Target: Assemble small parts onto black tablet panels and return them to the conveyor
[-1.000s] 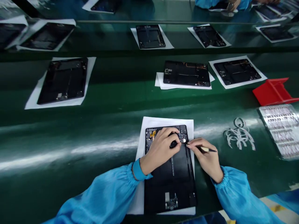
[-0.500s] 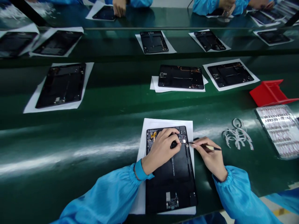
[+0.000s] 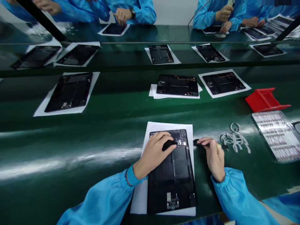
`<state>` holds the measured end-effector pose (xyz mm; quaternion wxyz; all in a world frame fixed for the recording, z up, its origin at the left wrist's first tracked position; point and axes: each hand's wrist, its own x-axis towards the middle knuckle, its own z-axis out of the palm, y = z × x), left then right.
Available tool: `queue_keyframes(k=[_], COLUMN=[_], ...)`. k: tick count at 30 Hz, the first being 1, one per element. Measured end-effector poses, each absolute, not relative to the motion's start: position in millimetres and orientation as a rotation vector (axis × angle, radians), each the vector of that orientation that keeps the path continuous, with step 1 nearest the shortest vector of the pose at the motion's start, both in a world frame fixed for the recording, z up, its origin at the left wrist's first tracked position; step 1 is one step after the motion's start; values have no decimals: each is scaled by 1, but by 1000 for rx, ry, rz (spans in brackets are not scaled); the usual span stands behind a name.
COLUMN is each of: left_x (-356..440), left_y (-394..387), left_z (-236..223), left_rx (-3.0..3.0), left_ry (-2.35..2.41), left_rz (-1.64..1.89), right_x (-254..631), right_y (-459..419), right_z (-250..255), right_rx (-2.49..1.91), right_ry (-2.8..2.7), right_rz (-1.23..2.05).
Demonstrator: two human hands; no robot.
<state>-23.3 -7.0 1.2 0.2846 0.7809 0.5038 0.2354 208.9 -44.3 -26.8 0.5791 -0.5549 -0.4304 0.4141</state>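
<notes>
An opened black tablet [image 3: 174, 178] lies on a white sheet [image 3: 140, 197] on the green belt [image 3: 70, 156] right in front of me. My left hand [image 3: 153, 153] rests on its upper part, fingers curled and pinched on a small dark piece near the top components. My right hand [image 3: 214, 156] is beside the tablet's right edge, off the sheet, closed around thin black tweezers [image 3: 206, 144] whose tip points left toward the tablet.
More opened tablets on white sheets lie on the belt: one at left [image 3: 69, 92], two beyond [image 3: 177, 85] [image 3: 222, 82]. A red tray [image 3: 263, 100], a clear parts blister [image 3: 276, 134] and peeled white strips [image 3: 234, 139] sit at right. Other people in blue sleeves [image 3: 131, 12] work across the line.
My right hand has drawn the tweezers back to the right, off the tablet. My left hand shifted slightly left on the top components. The view tilted up, showing workers opposite.
</notes>
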Motion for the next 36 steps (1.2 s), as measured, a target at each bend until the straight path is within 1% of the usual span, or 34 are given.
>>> queue_keyframes(k=[3, 6, 10, 12, 14, 17, 21, 23, 25, 30, 36], left_x=[-30, -28, -29, -35, -43, -52, -51, -47, -42, -33, -21], left_y=[-10, -13, -36, -58, -85, -123, -154, -157, -155, -145, -138], left_z=[-7, -6, 17, 33, 45, 49, 36, 31, 30, 31, 36], left_rx=[2094, 2068, 2064, 2076, 2076, 1900, 1244, 1030, 943, 1019, 1573], left_ry=[1396, 1381, 1229, 1144, 1077, 1092, 1104, 1079, 1116, 1218, 1181], left_rz=[622, 671, 947, 1083, 1136, 1117, 915, 772, 707, 756, 798], right_x=[208, 203, 180, 166, 154, 148, 151, 152, 151, 155, 172], right_y=[-43, -48, -72, -86, -99, -112, -118, -119, -121, -131, -137], right_z=[-23, -11, 11, 19, 23, 24, 25, 27, 29, 35, 47], right_rx=[-1269, -1355, -1451, -1331, -1169, -998, -856, -814, -814, -1003, -1087], right_ry=[-961, -1036, -1519, -1805, -1971, -2118, -2325, -2361, -2358, -2247, -2305], right_rz=[947, 893, 851, 830, 729, 508, 240, 188, 213, 391, 337])
